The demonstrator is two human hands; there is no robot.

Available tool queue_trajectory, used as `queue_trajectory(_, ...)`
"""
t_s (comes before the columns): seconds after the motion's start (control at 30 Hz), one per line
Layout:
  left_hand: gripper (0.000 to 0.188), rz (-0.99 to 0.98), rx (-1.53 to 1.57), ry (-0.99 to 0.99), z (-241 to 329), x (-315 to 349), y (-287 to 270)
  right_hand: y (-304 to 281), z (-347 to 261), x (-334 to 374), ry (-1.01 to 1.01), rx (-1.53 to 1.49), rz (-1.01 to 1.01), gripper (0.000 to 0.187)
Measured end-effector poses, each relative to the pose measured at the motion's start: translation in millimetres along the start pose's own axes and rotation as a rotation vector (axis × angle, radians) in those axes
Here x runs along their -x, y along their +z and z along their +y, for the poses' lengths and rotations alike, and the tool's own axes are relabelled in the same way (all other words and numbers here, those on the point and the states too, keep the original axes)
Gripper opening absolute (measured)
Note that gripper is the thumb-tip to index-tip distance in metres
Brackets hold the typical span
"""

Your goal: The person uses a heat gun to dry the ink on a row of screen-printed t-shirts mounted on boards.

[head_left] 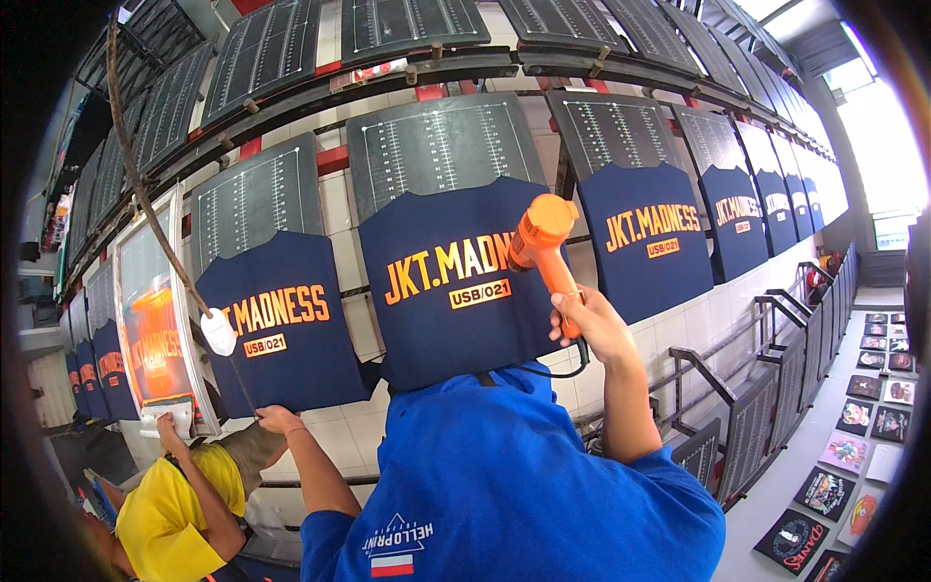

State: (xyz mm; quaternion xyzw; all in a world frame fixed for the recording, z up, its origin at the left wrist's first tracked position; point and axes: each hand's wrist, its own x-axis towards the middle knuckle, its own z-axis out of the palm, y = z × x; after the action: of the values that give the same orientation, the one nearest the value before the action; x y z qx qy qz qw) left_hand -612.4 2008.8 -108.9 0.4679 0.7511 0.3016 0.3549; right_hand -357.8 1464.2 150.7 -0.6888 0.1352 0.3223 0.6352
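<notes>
— Just above the right hand [587,320], what is being held?

— An orange heat gun [543,242] is gripped by its handle, the fingers closed round it, with the nozzle turned toward the printed navy shirt [451,286] stretched on the board directly in front.

— And the left hand [276,419]?

— It is laid at the lower edge of the neighbouring shirt [281,330], just above the hand; whether the cloth is pinched or only touched cannot be told, as the fingers are turned away.

— How is the drying best done?

— By judgement, the nozzle should be kept moving across the orange lettering and held a little off the cloth, so no single spot is scorched. The black cord [558,369] hanging below the right hand should be kept clear of the fresh print.

— Anything else close by?

— To the left of the left hand, a framed printing screen [155,320] is held against a board by a co-worker in a yellow shirt [179,509], so elbows should be kept in. A white scraper-like piece [218,332] hangs just above the left hand.
</notes>
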Motion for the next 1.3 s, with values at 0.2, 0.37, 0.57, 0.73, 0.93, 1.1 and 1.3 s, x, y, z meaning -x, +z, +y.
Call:
queue_trajectory(0.2, 0.060, -0.031, 0.072, -0.079, 3, 8, 17, 9, -1, -10, -0.088, -0.025, 0.046, 0.031)
queue_trajectory(0.37, 0.062, -0.046, 0.084, -0.036, -11, -15, 18, 22, -10, -37, -0.114, -0.074, 0.037, 0.028)
queue_trajectory(0.57, 0.064, -0.026, 0.003, -0.045, -20, -20, 18, 30, -11, -39, -0.122, -0.035, 0.046, 0.028)
queue_trajectory(0.73, 0.064, -0.013, 0.064, -0.052, -31, -33, 23, 31, -8, -36, -0.099, -0.049, 0.049, 0.027)
queue_trajectory(0.93, 0.065, -0.034, 0.028, -0.042, -36, -36, 23, 28, -6, -20, -0.034, -0.001, 0.047, 0.027)
queue_trajectory(1.1, 0.062, 0.067, -0.048, 0.024, -27, -20, 23, 27, 5, -3, -0.010, 0.030, 0.044, 0.033)
queue_trajectory(1.3, 0.056, 0.134, -0.041, 0.050, -10, -1, 19, 35, 11, 7, -0.003, 0.025, 0.008, 0.029)
